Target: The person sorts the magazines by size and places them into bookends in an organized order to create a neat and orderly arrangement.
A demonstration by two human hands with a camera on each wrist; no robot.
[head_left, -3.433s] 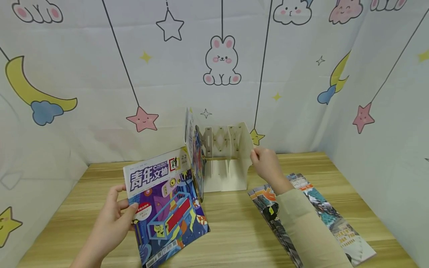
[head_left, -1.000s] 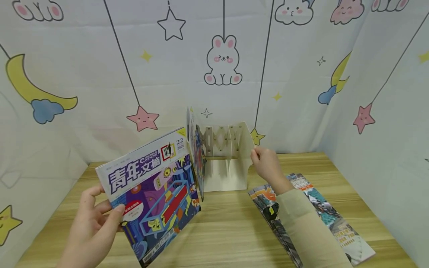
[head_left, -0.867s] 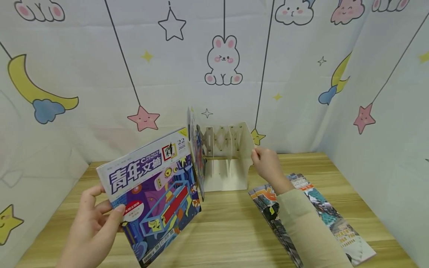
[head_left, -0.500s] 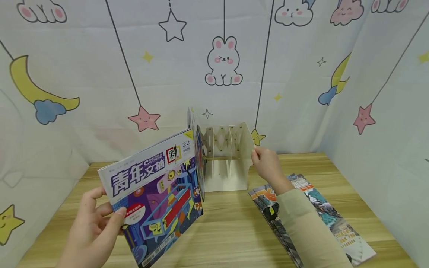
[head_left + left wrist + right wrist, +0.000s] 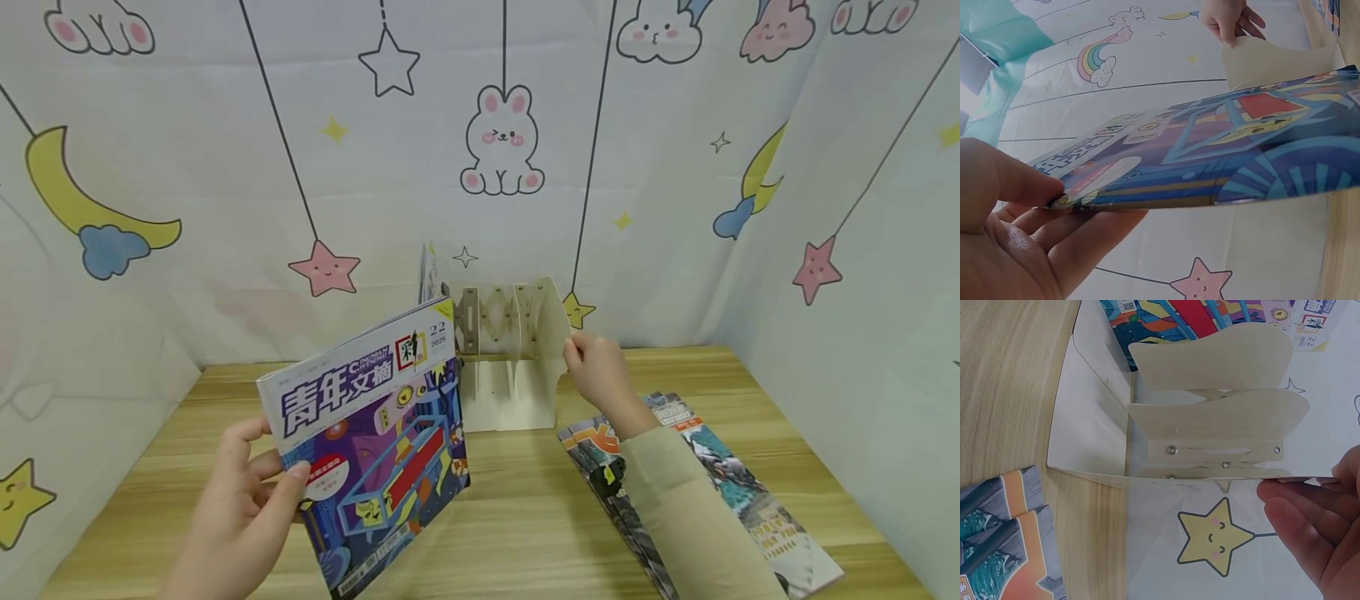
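Magazine [image 5: 375, 446] gripped by left hand [image 5: 243, 508] has been moved toward the worktop's [image 5: 517, 517] right edge. Cream rack [image 5: 517, 396] is pinched by right hand [image 5: 602, 371].

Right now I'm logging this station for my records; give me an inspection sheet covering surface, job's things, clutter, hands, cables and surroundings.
Surface: wood-grain tabletop.
Job's things: purple-and-blue magazine, held tilted; cream rack with at least one upright magazine at its left end.
Clutter: loose magazines lying at the right, partly hidden by the right sleeve.
Hands: left hand pinches the held magazine's edge; right hand pinches the rack's right end panel.
Cables: nothing seen.
Surroundings: white cartoon-printed cloth behind the table.
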